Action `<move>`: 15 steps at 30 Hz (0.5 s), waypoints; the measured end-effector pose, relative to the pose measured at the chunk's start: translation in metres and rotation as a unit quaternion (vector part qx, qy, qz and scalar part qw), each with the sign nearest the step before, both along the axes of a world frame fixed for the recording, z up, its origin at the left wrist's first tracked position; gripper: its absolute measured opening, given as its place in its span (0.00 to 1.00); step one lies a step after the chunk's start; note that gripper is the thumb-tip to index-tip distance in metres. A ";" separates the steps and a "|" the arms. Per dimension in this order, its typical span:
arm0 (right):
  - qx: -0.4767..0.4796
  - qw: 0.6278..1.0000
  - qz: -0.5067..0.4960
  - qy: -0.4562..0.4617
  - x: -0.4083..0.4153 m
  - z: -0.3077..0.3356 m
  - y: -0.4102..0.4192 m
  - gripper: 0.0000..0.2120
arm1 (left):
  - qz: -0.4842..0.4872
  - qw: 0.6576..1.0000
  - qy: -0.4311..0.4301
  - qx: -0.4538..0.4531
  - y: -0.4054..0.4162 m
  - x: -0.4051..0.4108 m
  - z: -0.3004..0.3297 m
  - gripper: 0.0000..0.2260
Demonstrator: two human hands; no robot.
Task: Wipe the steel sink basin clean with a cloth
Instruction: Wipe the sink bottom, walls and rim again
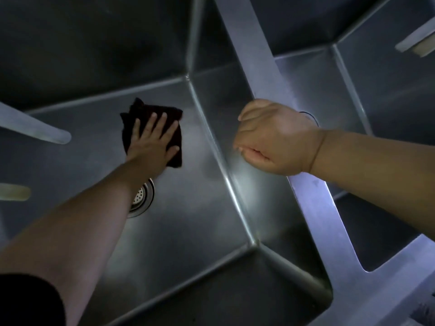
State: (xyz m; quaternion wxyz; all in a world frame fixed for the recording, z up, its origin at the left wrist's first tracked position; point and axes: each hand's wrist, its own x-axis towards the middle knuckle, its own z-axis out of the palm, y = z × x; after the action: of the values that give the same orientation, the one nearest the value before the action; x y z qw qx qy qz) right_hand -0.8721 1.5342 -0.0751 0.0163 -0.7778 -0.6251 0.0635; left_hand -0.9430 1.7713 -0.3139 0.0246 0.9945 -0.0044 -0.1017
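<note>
Your left hand (153, 140) lies flat, fingers straight & spread, pressing a dark, near-black folded cloth (153, 130) onto the floor of the deep stainless-steel sink basin (188, 208); cloth sits toward the far side of the floor, just beyond the round perforated steel drain strainer (141, 198), which your left forearm partly covers. Nothing is gripped there, palm & fingers only bear down on the fabric. Your right hand (275, 137) is up on the flat steel divider rim (313, 203) btw this basin & a second steel basin (341, 90) to the right; fingers are curled over the rim's edge toward the 1st basin, hand braced on it, and nothing loose shows in it. A steel spout end (47, 132) pokes in from the left edge above the basin, well apart from the cloth. Lighting is dim, w/ a bright patch on the basin wall below your right hand.
</note>
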 end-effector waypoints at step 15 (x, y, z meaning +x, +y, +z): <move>0.010 1.000 -0.008 0.001 -0.004 0.006 0.003 0.14 | -0.223 0.969 0.072 -0.072 -0.109 -0.166 0.038 0.34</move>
State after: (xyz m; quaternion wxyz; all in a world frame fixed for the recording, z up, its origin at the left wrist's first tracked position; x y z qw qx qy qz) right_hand -0.8757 1.5368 -0.0689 0.0252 -0.7827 -0.6191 0.0582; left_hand -1.1088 1.6627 -0.2759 0.0733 0.9539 -0.2318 -0.1758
